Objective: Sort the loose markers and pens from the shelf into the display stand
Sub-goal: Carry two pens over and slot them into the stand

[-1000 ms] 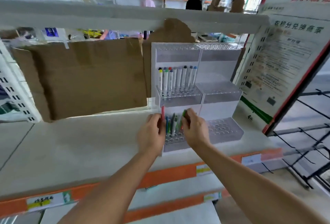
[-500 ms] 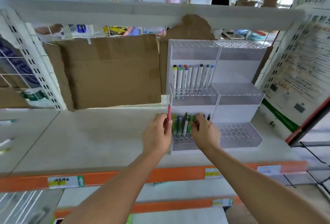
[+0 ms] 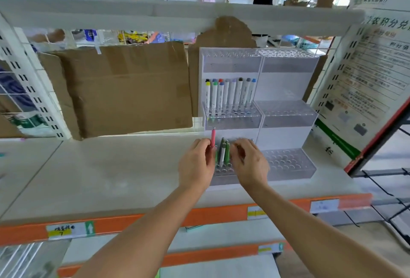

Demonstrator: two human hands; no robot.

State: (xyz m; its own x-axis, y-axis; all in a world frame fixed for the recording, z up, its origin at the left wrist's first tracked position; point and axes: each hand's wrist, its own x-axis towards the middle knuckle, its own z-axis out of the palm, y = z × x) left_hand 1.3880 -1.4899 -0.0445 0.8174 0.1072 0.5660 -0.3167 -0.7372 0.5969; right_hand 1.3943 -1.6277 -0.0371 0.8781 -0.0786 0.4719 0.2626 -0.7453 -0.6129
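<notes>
The left hand (image 3: 196,163) pinches a pink pen (image 3: 213,137) between thumb and fingers, holding it upright with its tip rising toward 12 o'clock, just at the left edge of the display stand's lowest tier. At 3 o'clock from it, the right hand (image 3: 249,162) reaches into the same tier with its fingers curled among the pens; motion blur hides the fingertips, so I cannot tell whether it grips one. Between the two hands stand a few green and grey pens (image 3: 224,152), upright in the holes of the clear tier. The display stand (image 3: 286,164) is a stepped white and clear rack sitting at the back of the shelf (image 3: 111,167), with its right half showing only open holes. At 12 o'clock from the hands, on the middle tier, a row of white markers (image 3: 229,96) with coloured caps stands upright in the left half. At 9 to 10 o'clock from the stand, a large sheet of cardboard (image 3: 124,87) leans against the shelf's back, and at 3 o'clock a printed poster (image 3: 363,82) with a red border stands tilted beside the stand. Along 6 o'clock runs the shelf's orange price strip (image 3: 213,213) with paper labels.
</notes>
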